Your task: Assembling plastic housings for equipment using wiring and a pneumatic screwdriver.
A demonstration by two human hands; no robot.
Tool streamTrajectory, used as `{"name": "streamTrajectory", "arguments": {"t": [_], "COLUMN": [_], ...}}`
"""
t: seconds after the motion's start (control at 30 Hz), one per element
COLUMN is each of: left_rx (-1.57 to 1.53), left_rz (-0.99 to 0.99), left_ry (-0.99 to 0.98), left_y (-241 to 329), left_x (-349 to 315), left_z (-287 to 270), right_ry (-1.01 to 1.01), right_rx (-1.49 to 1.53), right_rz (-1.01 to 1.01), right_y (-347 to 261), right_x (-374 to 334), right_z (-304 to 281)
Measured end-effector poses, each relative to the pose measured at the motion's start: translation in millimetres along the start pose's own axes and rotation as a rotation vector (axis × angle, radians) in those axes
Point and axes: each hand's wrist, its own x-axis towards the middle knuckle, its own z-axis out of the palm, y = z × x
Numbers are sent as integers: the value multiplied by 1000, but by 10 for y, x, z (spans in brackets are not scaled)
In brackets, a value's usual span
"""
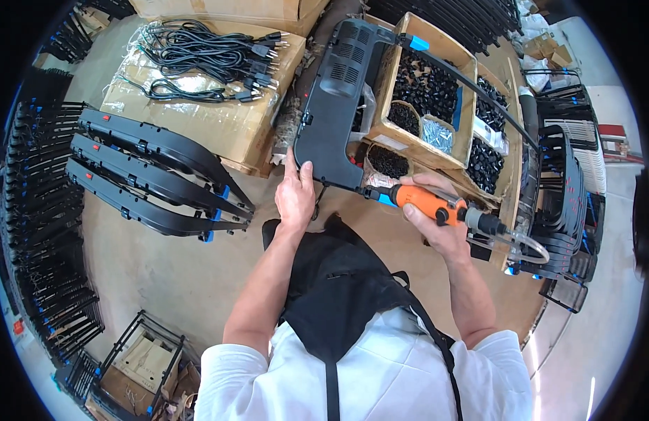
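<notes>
A black plastic housing (331,140) with a vented round cover at its far end lies in front of me, with a black metal frame joined along its right. My left hand (294,198) grips its near left edge, index finger and thumb on the rim. In my right hand (440,228) is an orange air screwdriver (422,202), held nearly level with its tip pointing left at the near right corner of the housing, beside a blue clip (387,200). Whether the tip touches a screw is too small to tell. A clear hose (531,247) trails from the tool's right end.
Wooden bins (426,88) of black parts and silver screws (437,135) stand right of the housing. Black power cords (205,59) lie on a cardboard box (226,130) at the far left. Three similar black housings (145,172) stand on the left. Stacked black frames (44,231) line the left side.
</notes>
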Motion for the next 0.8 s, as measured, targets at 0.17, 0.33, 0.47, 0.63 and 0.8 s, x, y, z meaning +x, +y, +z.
{"name": "streamTrajectory", "arguments": {"t": [0.17,0.33,0.47,0.63,0.8], "left_rx": [96,117,158,149,123], "left_rz": [-13,-26,-66,-66,-62], "left_ry": [-18,1,-18,-1,-10], "left_y": [36,35,77,70,69], "left_x": [-14,-50,-66,-78,-71], "left_z": [20,86,87,89,88], "right_ry": [-60,-89,-131,-175,-199], "right_rx": [-14,21,-3,16,4], "right_rz": [-22,-15,-65,-56,-54], "right_y": [40,98,168,252,339], "right_x": [50,76,130,204,297], "right_z": [-39,-34,-8,50,88]}}
